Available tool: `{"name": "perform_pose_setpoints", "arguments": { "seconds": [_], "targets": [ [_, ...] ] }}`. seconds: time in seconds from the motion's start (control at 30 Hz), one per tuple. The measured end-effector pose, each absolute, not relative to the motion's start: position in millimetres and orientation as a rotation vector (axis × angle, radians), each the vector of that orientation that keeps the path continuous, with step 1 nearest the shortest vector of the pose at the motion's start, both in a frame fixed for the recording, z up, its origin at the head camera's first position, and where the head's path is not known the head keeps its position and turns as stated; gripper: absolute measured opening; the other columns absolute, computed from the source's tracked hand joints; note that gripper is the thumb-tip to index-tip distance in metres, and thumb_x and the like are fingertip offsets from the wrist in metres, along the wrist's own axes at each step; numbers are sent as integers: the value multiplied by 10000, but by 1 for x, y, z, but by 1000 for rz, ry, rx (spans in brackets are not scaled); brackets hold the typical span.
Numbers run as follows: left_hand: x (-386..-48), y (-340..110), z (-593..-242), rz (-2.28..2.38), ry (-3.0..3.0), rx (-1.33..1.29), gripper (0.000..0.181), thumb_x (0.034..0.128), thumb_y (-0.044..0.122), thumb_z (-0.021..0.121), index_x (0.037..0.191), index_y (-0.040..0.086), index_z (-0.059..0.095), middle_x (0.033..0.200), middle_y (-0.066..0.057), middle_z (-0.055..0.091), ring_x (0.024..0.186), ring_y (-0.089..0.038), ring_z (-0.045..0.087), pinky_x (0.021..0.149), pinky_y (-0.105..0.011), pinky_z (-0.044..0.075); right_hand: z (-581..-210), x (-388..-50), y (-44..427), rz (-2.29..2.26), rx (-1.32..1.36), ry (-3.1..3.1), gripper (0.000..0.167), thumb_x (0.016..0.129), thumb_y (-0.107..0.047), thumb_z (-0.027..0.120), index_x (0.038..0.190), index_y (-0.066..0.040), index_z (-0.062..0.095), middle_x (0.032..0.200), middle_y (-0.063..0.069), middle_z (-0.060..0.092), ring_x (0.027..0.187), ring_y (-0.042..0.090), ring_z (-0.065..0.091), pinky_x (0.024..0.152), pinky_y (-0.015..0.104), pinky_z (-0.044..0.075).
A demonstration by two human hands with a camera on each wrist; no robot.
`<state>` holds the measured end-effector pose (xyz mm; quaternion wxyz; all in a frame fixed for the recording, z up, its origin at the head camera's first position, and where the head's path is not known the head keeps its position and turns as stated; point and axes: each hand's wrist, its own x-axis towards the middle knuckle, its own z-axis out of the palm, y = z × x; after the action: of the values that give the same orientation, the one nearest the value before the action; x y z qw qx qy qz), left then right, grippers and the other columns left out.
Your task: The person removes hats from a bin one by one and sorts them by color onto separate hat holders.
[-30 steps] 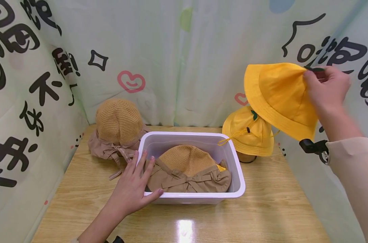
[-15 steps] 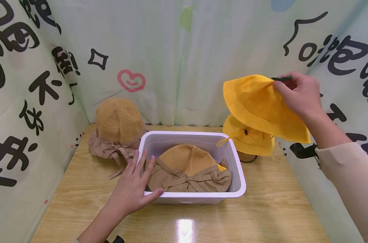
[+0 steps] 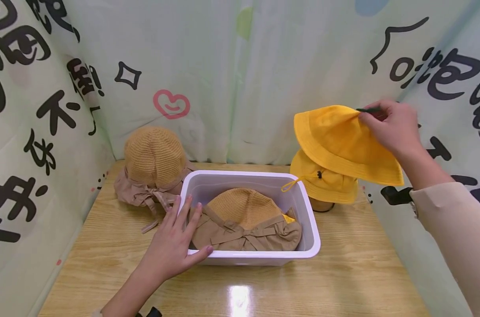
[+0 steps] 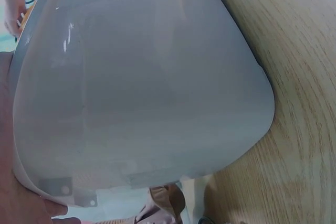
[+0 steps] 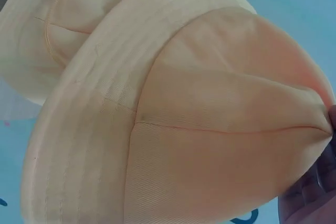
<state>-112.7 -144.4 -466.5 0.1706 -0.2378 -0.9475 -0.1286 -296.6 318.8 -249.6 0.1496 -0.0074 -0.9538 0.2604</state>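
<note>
My right hand (image 3: 394,125) pinches the crown tip of a yellow bucket hat (image 3: 342,141), by a dark green piece at its top. That hat hangs brim down, just over a second yellow hat (image 3: 331,185) standing on the table, and covers its top; whether they touch I cannot tell. In the right wrist view the held hat (image 5: 220,103) looks pale and fills most of the frame. My left hand (image 3: 176,242) rests spread on the near left corner of a white plastic bin (image 3: 259,254). Inside the bin lies a brown hat with a knitted crown (image 3: 243,207) and a bow.
A knitted hat with a mauve brim and ribbon (image 3: 154,163) stands at the back left of the wooden table (image 3: 303,290). A bit of yellow cloth (image 3: 289,219) shows in the bin. A yellow cord (image 3: 291,185) hangs over its right rim. Printed curtains (image 3: 232,88) enclose the table.
My right hand has brought the yellow hat leftward and down, from the right side to above the standing yellow hat. It moves little in the last half second. My left hand stays put.
</note>
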Motion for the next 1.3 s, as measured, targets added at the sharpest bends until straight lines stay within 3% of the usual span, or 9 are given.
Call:
{"name": "perform_pose_setpoints", "arguments": {
  "seconds": [0.1, 0.27, 0.57, 0.9, 1.07, 1.3],
  "targets": [
    [-113, -144, -467, -372, -2691, -680, 971, 917, 779, 349, 1557, 49, 319, 1640, -225, 165, 1508, -459, 99, 1148, -593, 290, -258, -295, 319, 668, -7, -2768, 481, 975, -430, 569, 1227, -34, 674, 1070, 154, 644, 871, 205, 538, 626, 182, 419],
    [-114, -145, -468, -376, -2685, -682, 964, 916, 773, 366, 1552, 50, 333, 1637, -225, 179, 1503, -465, 116, 1135, -604, 303, -268, -298, 317, 602, -3, -2761, 478, 997, -413, 524, 1252, -33, 663, 1130, 230, 654, 1002, 322, 526, 731, 319, 394],
    [-114, -145, -464, -373, -2722, -673, 964, 920, 771, 360, 1573, 66, 284, 1650, -213, 132, 1515, -444, 71, 1159, -590, 272, -291, -304, 313, 535, 1, -2786, 435, 997, -402, 516, 1211, -62, 681, 1096, 220, 668, 977, 355, 538, 762, 411, 389],
    [-113, -145, -465, -359, -2718, -666, 955, 918, 765, 379, 1578, 82, 277, 1625, -243, 203, 1510, -454, 94, 1133, -616, 302, -297, -308, 319, 529, -91, -2686, 451, 1004, -400, 515, 1247, -60, 683, 1122, 205, 688, 1023, 356, 560, 858, 464, 403],
    [-113, -143, -462, -337, -2767, -652, 972, 897, 765, 429, 1600, 129, 216, 1643, -214, 171, 1516, -440, 81, 1141, -638, 263, -310, -304, 320, 602, -49, -2773, 464, 1001, -412, 540, 1263, -51, 668, 1129, 216, 665, 996, 359, 546, 823, 443, 436],
    [-115, -141, -436, -329, -2863, -675, 965, 859, 763, 523, 1604, 229, 223, 1649, -170, 187, 1498, -463, 147, 1096, -715, 256, -325, -297, 318, 739, -29, -2704, 477, 1008, -419, 525, 1332, -81, 614, 1193, 196, 665, 1102, 361, 552, 909, 484, 466]
  ]
}}
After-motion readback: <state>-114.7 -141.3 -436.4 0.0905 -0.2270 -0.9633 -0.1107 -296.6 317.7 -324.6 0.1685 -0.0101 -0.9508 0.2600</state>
